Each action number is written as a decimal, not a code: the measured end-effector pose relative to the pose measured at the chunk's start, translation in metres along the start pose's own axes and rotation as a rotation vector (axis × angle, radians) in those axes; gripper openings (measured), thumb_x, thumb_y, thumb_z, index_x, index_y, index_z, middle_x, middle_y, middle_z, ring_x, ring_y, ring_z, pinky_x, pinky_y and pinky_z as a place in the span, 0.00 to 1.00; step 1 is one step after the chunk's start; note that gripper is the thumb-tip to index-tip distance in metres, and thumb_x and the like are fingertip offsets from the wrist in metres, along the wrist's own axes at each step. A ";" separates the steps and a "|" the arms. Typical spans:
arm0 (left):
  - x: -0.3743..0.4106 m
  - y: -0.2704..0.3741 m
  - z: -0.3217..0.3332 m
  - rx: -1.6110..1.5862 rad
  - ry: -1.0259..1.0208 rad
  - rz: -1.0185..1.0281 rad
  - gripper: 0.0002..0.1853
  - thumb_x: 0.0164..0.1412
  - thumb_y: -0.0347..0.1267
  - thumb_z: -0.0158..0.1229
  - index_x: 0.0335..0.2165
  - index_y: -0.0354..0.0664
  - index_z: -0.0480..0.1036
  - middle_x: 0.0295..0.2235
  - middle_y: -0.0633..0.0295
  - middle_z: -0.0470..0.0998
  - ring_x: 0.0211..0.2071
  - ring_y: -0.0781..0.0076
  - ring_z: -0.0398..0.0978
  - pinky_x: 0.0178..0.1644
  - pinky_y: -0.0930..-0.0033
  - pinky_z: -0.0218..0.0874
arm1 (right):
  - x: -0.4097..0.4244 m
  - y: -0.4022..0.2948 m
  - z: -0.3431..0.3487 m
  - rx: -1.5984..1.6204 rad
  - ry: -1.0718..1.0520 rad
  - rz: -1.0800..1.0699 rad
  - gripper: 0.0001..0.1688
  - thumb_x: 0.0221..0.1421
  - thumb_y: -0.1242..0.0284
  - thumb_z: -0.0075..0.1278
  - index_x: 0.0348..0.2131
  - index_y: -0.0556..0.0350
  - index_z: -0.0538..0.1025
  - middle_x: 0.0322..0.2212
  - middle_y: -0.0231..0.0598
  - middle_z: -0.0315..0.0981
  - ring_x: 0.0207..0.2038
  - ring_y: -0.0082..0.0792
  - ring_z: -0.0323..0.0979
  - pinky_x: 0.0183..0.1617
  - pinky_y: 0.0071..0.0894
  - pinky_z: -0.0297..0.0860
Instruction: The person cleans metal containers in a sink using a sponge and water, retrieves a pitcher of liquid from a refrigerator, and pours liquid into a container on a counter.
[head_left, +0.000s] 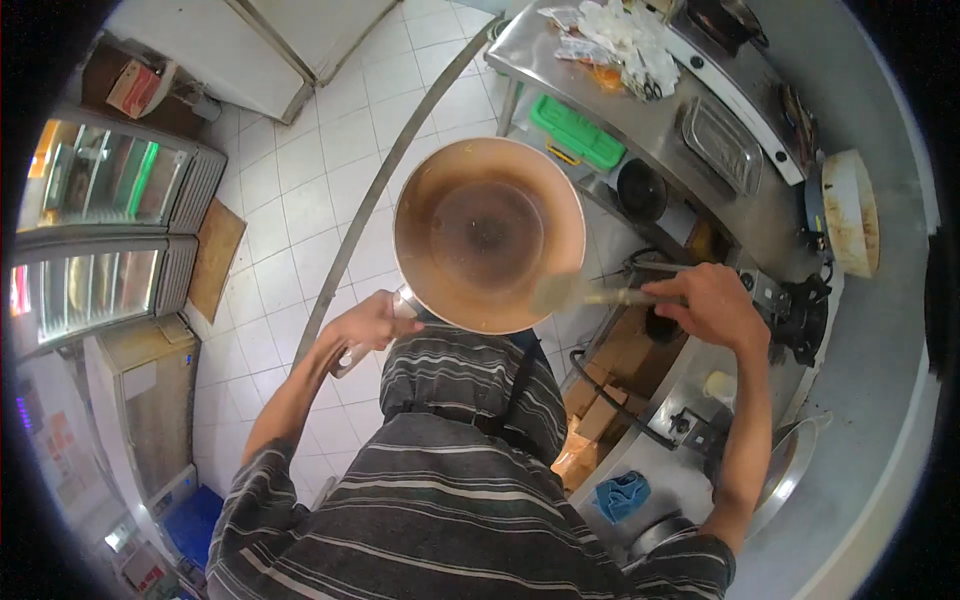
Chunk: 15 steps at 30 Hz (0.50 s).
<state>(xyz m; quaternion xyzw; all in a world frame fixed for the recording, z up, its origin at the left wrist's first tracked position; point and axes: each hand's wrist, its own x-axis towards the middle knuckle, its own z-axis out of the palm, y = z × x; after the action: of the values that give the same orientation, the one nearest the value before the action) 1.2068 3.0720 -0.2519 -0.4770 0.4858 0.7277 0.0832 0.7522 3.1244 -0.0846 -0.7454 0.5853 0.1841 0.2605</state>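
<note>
A deep frying pan (487, 232) with a browned, stained inside is held up in front of my body, above the tiled floor. My left hand (371, 322) grips its handle (352, 354) at the lower left. In my right hand (705, 304) is the handle of a spatula (619, 295). The pale head of the spatula is blurred and overlaps the pan's lower right rim; whether it touches the pan I cannot tell. Nothing but stains shows inside the pan.
To my right runs a steel counter (667, 142) with a glass dish (721, 145), plastic bags (619, 34), a gas burner (802, 319) and a blue cloth (621, 496). Below it sits a green-lidded box (576, 131). Display fridges (97, 180) stand at the left.
</note>
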 end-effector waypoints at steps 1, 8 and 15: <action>0.000 0.001 -0.010 -0.037 -0.023 -0.014 0.13 0.57 0.31 0.63 0.24 0.41 0.66 0.14 0.72 0.62 0.11 0.83 0.57 0.12 0.76 0.47 | 0.008 0.000 -0.005 0.092 -0.041 -0.100 0.18 0.53 0.62 0.57 0.44 0.41 0.80 0.27 0.45 0.76 0.29 0.48 0.73 0.33 0.42 0.67; -0.003 0.008 -0.060 -0.260 -0.099 -0.126 0.15 0.58 0.34 0.63 0.24 0.43 0.64 0.15 0.73 0.59 0.13 0.83 0.55 0.14 0.75 0.47 | 0.163 -0.105 0.098 1.016 -0.078 -0.237 0.21 0.64 0.63 0.48 0.51 0.55 0.73 0.23 0.30 0.71 0.26 0.20 0.62 0.31 0.27 0.64; -0.007 0.006 -0.139 -0.407 -0.018 -0.122 0.15 0.57 0.35 0.64 0.26 0.43 0.64 0.15 0.72 0.60 0.12 0.83 0.56 0.14 0.77 0.49 | 0.211 -0.130 0.019 0.931 -0.109 0.038 0.21 0.64 0.63 0.47 0.51 0.57 0.72 0.22 0.26 0.64 0.24 0.21 0.60 0.29 0.26 0.63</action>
<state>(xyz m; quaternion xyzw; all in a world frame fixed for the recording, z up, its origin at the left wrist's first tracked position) 1.2920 2.9619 -0.2533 -0.5059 0.2982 0.8087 0.0336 0.9304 2.9956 -0.1997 -0.5277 0.6045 -0.0547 0.5942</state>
